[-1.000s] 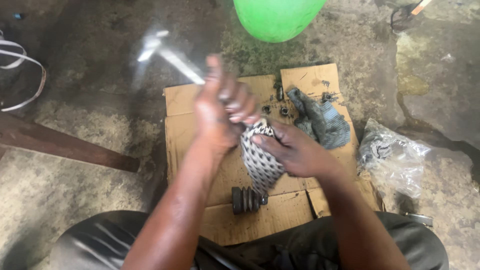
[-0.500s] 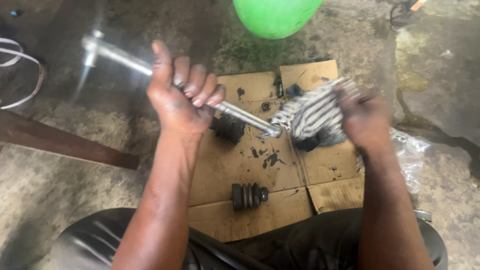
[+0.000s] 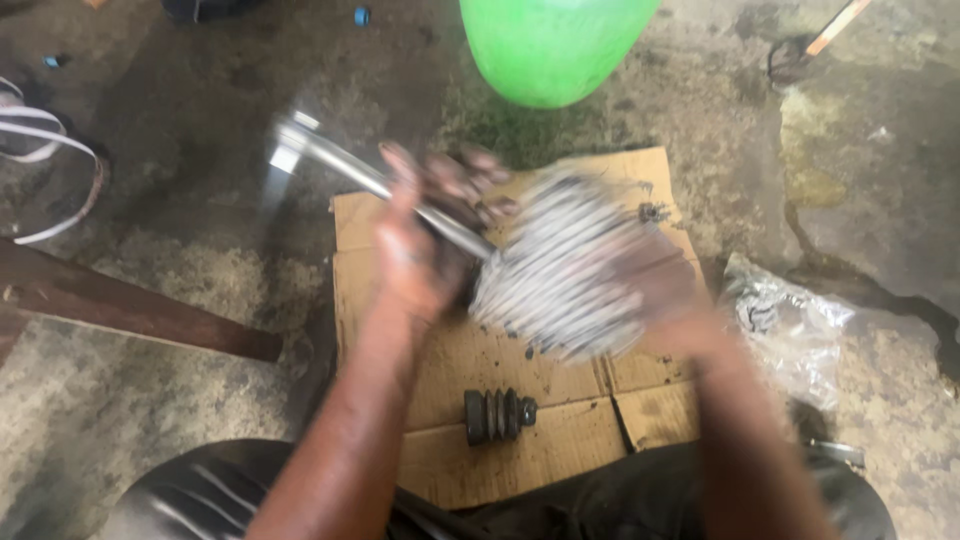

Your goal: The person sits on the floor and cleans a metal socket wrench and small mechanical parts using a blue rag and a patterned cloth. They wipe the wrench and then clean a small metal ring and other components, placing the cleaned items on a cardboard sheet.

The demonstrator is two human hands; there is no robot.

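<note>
My left hand (image 3: 425, 240) grips a long shiny metal shaft (image 3: 345, 165) that points up and to the left over a flattened cardboard sheet (image 3: 450, 365). My right hand (image 3: 655, 290) is blurred with motion and holds a striped black-and-white rag (image 3: 555, 270) wrapped around the shaft's near end. A small black ribbed rubber boot (image 3: 498, 415) lies on the cardboard below both hands, apart from them.
A green round object (image 3: 550, 45) sits at the top edge. A crumpled clear plastic bag (image 3: 790, 325) lies right of the cardboard. A rusty bar (image 3: 130, 315) runs along the left. White straps (image 3: 45, 150) lie at far left on the stained concrete floor.
My right hand has brought the rag back from the right onto the shaft's end and moves fast. The shaft has dropped lower and tilted closer to me.
</note>
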